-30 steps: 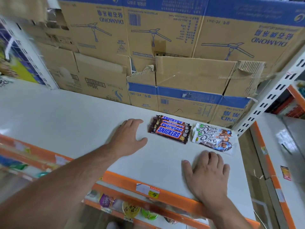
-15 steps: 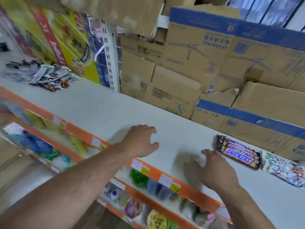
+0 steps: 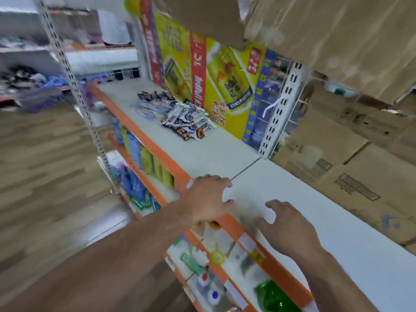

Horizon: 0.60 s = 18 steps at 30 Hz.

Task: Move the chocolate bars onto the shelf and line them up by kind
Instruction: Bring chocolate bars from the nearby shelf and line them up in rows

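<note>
The view is swinging further left than a moment ago, bringing the loose heap of wrapped chocolate bars [image 3: 177, 118] from the frame's edge toward its middle, lying on the white, orange-edged shelf [image 3: 202, 152]. The left hand [image 3: 208, 198] and right hand [image 3: 287, 224] are hovering empty near the shelf's front edge, fingers loosely spread, well apart from the heap.

The left hand [image 3: 209, 197] and right hand [image 3: 290, 228], both empty with fingers loosely bent, are at the front edge of the shelf [image 3: 225, 152]. Chocolate bars [image 3: 180, 115] lie heaped farther along it.
</note>
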{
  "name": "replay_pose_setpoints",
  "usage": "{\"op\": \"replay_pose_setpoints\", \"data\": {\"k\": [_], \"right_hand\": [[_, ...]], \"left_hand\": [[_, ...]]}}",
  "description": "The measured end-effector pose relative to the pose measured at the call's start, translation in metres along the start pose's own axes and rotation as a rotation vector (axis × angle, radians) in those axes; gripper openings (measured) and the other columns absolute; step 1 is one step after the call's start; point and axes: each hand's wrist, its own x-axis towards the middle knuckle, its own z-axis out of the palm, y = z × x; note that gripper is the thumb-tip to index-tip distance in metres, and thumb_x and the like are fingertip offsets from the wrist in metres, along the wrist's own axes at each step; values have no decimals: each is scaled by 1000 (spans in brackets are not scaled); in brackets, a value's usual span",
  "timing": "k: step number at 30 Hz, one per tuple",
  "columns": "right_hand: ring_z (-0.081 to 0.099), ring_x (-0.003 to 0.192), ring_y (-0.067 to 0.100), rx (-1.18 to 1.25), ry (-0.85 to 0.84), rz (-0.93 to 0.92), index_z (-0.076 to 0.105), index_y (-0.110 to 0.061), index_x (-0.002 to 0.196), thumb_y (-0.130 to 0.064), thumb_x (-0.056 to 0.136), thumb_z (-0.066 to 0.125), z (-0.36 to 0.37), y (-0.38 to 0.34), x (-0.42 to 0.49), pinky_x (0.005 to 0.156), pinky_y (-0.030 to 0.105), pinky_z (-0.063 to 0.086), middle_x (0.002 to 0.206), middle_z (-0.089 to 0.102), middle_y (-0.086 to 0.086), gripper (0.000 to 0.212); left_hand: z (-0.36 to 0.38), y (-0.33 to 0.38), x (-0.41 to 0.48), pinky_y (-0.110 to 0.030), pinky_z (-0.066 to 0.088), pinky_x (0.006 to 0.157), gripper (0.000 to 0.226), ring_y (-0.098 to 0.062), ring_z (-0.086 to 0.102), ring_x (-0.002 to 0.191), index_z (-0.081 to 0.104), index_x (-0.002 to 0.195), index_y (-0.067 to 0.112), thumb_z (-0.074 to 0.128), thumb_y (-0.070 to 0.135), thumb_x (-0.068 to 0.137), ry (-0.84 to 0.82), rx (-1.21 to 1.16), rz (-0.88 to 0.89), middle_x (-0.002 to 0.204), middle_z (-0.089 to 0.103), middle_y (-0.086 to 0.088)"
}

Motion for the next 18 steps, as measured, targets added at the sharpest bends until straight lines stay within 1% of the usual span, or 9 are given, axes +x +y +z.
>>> {"op": "replay_pose_setpoints", "data": {"k": [5,10,13,18], "right_hand": [[53,122,17,27,-34,-105,46,-32,138,-58,89,50,14,-55,71,95,33,44,139,49,-6,56],[54,121,16,54,-84,-179,47,-32,137,-59,88,48,21,-105,145,94,33,43,135,51,-6,55],[55,119,18,65,-96,-224,48,-31,136,-59,87,49,18,-133,181,92,34,44,133,53,-6,57],[55,119,17,77,-102,-274,48,-30,137,-58,89,49,20,-166,225,91,33,45,135,54,-6,56]], "left_hand": [[-19,-60,26,-35,39,102,50,-22,49,120,49,135,27,52,49,90,-11,24,-78,126,58,1],[-45,-114,68,-34,39,97,49,-22,50,115,50,134,26,54,46,89,7,30,-158,117,60,-1],[-63,-140,90,-34,40,96,50,-22,50,116,49,136,25,54,46,91,-21,62,-186,120,59,-1],[-81,-179,124,-34,44,95,46,-22,49,120,50,136,26,54,42,94,2,47,-238,128,58,-1]]}}
